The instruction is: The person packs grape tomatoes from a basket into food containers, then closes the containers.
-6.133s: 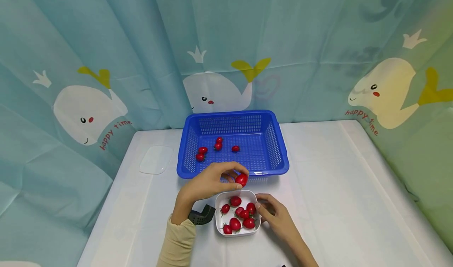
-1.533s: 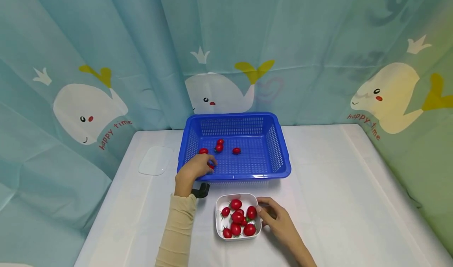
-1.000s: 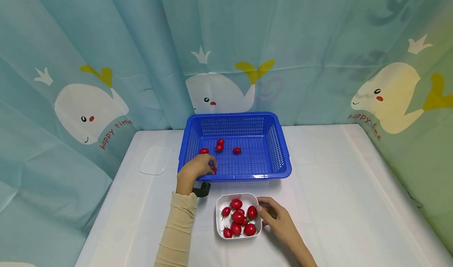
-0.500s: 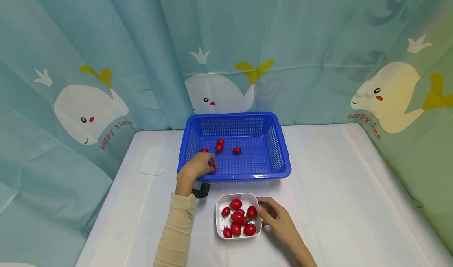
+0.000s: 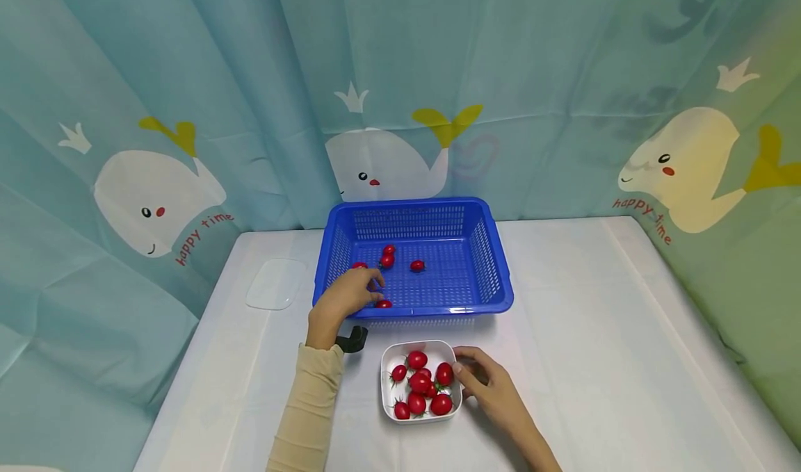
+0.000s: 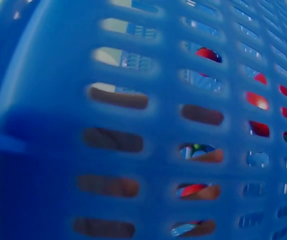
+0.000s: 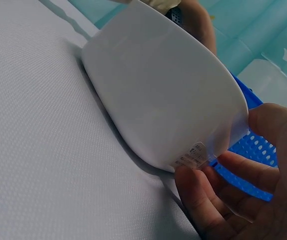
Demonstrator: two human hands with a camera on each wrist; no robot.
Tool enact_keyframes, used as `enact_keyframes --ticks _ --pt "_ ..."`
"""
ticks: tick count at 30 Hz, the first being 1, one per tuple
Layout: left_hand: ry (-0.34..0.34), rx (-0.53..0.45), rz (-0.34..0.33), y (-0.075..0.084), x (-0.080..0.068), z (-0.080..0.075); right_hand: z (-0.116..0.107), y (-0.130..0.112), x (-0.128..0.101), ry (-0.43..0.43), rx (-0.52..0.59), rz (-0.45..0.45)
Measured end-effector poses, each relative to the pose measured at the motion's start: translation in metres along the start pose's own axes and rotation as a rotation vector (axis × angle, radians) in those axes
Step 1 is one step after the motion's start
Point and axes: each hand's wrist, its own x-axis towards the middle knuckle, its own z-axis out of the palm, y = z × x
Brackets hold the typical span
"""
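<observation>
Along the near wall of the blue rectangular plastic basket [image 5: 450, 311], an oval red tomato [image 5: 384, 304] now lies beside the left hand [image 5: 346, 296], its parted fingers apparently having released it — so the pick-up looks unfinished. The right hand [image 5: 492, 383] grips the square white plastic tub [image 5: 398, 391] in front of the basket.

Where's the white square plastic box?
Head view, low centre: the box sits in front of the blue plastic basket, right hand holding its right side.

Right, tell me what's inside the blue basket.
Five red tomatoes show in the blue basket: two close together, one right of them, one partly hidden behind the left hand, one beside it. Whatever lies beneath that hand is covered.
</observation>
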Motion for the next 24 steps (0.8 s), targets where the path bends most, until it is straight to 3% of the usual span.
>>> enact_keyframes --ticks 6,13,17,24 --pt "-0.141 -0.045 -0.022 -0.003 0.003 0.0 0.0 0.0 0.0 -0.009 0.016 -0.007" --pt "-0.236 -0.09 0.067 -0.008 0.008 -0.001 0.0 0.0 0.0 0.0 0.001 -0.009" --pt "-0.275 -0.108 0.111 -0.009 0.009 -0.002 0.0 0.0 0.0 0.002 0.001 -0.003" --pt "-0.3 -0.139 0.106 -0.011 0.011 -0.003 -0.001 0.0 0.001 0.0 0.003 -0.008"
